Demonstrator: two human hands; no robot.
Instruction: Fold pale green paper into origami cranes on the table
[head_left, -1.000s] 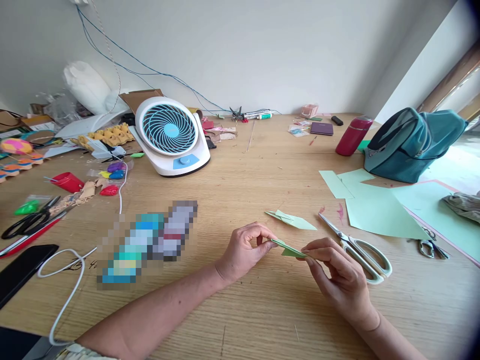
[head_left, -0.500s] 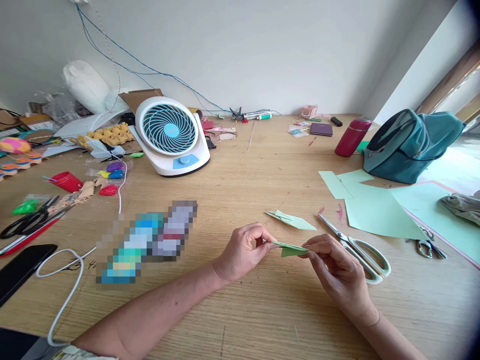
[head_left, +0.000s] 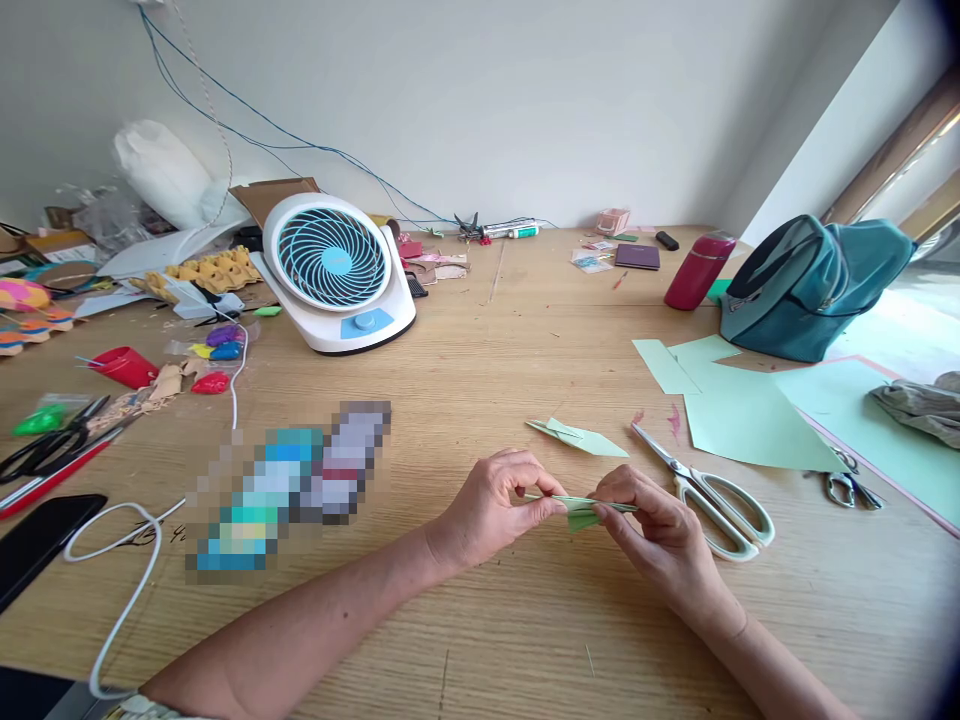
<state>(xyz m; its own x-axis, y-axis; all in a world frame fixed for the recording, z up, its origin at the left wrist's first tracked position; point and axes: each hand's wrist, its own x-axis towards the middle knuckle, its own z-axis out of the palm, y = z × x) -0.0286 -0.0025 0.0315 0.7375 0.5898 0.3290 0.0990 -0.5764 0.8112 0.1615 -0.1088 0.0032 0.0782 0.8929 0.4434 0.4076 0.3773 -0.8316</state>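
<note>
Between my two hands is a small folded piece of light green paper, held a little above the table. My left hand pinches its left part between thumb and fingers. My right hand grips its right part the same way, so the fingertips of both hands are close together. Part of the paper is hidden behind my fingers. Just beyond it, another folded green paper piece lies on the table. White-handled scissors lie partly open to the right, beside my right hand.
Green paper sheets and a key ring lie at the right, near a teal bag and a red bottle. A white fan stands at the back left. Black scissors, a phone and a white cable lie left.
My hands have drawn closer together along the folded paper, and their grip on it has shifted inward. The whole view has moved slightly.
</note>
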